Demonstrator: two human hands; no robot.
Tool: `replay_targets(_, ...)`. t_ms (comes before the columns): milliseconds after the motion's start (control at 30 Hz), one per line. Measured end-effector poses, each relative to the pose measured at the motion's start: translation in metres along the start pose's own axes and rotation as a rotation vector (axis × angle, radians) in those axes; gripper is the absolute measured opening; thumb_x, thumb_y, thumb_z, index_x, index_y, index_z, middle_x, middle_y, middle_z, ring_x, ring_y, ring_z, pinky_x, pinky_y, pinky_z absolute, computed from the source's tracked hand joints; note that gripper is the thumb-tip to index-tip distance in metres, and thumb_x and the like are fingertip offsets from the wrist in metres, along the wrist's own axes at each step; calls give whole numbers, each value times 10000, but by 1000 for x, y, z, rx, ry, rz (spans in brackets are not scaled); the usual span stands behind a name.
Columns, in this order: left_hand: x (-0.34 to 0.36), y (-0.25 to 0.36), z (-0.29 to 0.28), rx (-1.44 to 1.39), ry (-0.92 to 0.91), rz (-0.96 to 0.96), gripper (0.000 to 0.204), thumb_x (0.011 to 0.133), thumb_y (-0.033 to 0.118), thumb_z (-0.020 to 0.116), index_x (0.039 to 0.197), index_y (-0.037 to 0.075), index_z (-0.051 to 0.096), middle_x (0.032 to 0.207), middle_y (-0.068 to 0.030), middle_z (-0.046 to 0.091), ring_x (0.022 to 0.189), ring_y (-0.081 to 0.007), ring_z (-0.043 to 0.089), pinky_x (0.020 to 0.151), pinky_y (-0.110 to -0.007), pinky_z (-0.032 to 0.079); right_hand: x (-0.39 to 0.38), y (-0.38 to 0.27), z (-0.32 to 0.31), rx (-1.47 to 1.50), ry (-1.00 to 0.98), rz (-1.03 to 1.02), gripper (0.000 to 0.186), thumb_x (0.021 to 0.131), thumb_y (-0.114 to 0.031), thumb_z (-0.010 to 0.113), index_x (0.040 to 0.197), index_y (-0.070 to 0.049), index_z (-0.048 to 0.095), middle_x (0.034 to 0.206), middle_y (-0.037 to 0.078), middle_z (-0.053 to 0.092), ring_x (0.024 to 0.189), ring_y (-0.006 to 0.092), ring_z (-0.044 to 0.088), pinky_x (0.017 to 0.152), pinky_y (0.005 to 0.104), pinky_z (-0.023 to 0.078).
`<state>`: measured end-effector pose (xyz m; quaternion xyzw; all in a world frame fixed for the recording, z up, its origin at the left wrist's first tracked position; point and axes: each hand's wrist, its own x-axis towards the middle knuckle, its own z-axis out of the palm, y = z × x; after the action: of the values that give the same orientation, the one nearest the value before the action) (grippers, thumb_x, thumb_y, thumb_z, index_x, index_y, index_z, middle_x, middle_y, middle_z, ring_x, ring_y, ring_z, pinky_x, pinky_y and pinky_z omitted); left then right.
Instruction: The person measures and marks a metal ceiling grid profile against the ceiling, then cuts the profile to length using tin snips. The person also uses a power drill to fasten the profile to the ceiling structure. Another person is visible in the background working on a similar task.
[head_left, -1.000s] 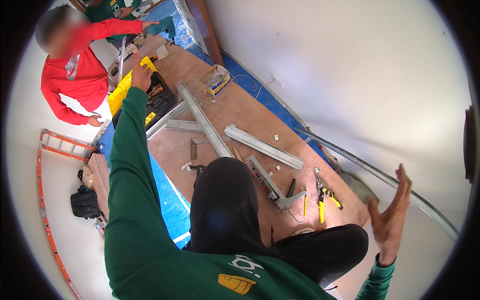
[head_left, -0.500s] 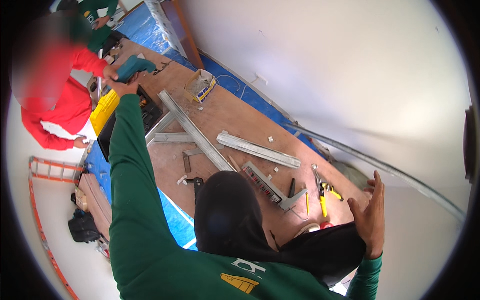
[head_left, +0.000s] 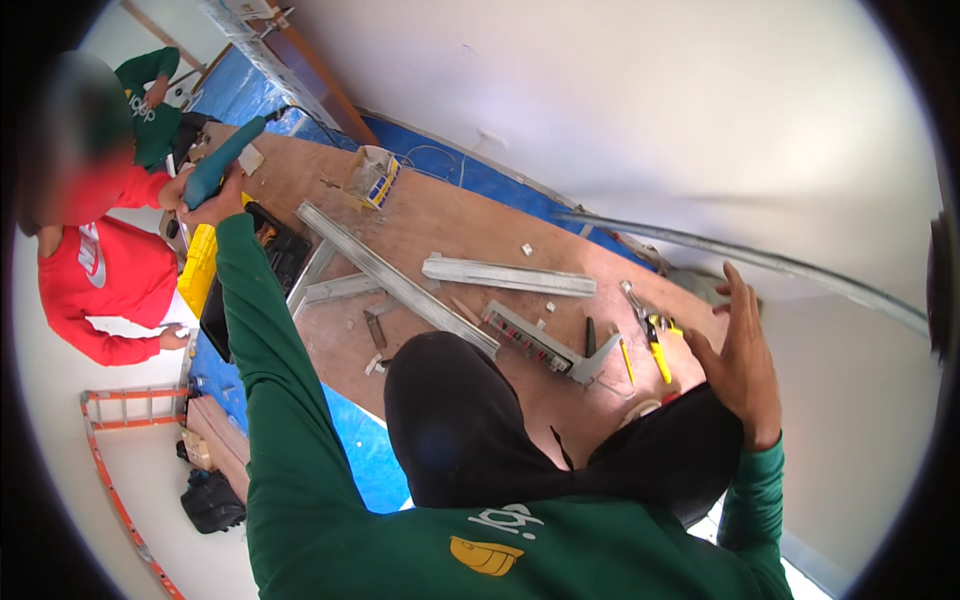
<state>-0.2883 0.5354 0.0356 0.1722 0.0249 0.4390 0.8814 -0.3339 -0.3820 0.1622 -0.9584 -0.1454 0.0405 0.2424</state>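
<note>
Our left hand (head_left: 225, 203): reaching out to the upper left and wrapping around the lower part of a teal power tool (head_left: 222, 165). Said tool is slanting toward the upper right, narrow end uppermost, above the far end of a brown board (head_left: 500, 225). One co-worker's hand (head_left: 175, 190), red-sleeved, is also touching it, just beside our fingers.

Our right hand (head_left: 742, 350): hovering above our bent right knee (head_left: 690, 435), fingers and thumb standing apart.

Lying on the board, we are listing:
– one long metal channel (head_left: 385, 270), running slantwise, its near end pointing at our left knee (head_left: 440, 400);
– a second metal channel (head_left: 510, 277), resting to the right of it;
– a grey metal tool (head_left: 540, 345), lying below that second channel;
– a yellow pencil (head_left: 627, 362), and beside it yellow-handled snips (head_left: 656, 355), the hand tool lying nearest our right hand;
– a small carton (head_left: 373, 180), standing near the far edge.

At the board's left edge, a black toolbox (head_left: 283, 245) is sitting beneath our forearm, its yellow lid (head_left: 199, 270) showing beyond.

Further left, an orange ladder (head_left: 135, 397) is standing near a black bag (head_left: 212, 502). Beyond the teal tool, a person in green (head_left: 155, 125) is occupying the upper left corner.
</note>
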Motion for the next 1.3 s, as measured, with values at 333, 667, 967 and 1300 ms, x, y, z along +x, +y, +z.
replay_targets(333, -110, -160, 164, -318, -330, -285, 892, 856, 793, 523, 1138, -44, 642, 1156, -239, 620, 1118, -427, 608, 1091, -679, 452, 7, -16, -7, 84, 114, -126, 883, 939, -161, 851, 1679, -7, 394, 1370, 244, 630, 1275, 434, 648, 1084, 500, 552)
replay_targets(667, -408, -366, 361, 89, -617, -609, 368, 1034, 521, 724, 1094, 158, 716, 981, -73, 715, 928, -264, 722, 845, -434, 613, 88, -34, -48, 161, 152, -452, 770, 986, -200, 804, 1593, 65, 412, 1312, 302, 661, 1304, 405, 655, 1108, 514, 537)
replay_targets(967, -515, -430, 354, 416, -776, -931, 935, 982, 748, 723, 1571, 94, 407, 1412, -118, 513, 1333, -254, 524, 1184, -462, 480, 83, 34, -3, 760, 234, -280, 504, 948, -141, 861, 1396, 7, 682, 1167, 129, 802, 1098, 237, 755, 993, 403, 599)
replay_targets(1300, -424, -412, 35, 2116, -1912, -676, 1006, 898, 568, 870, 1657, 50, 460, 1661, -301, 480, 1508, -468, 526, 1241, -539, 444, 80, 108, -25, 537, -217, 96, 300, 916, -183, 808, 1099, 42, 729, 910, 76, 733, 824, 163, 683, 762, 347, 566)
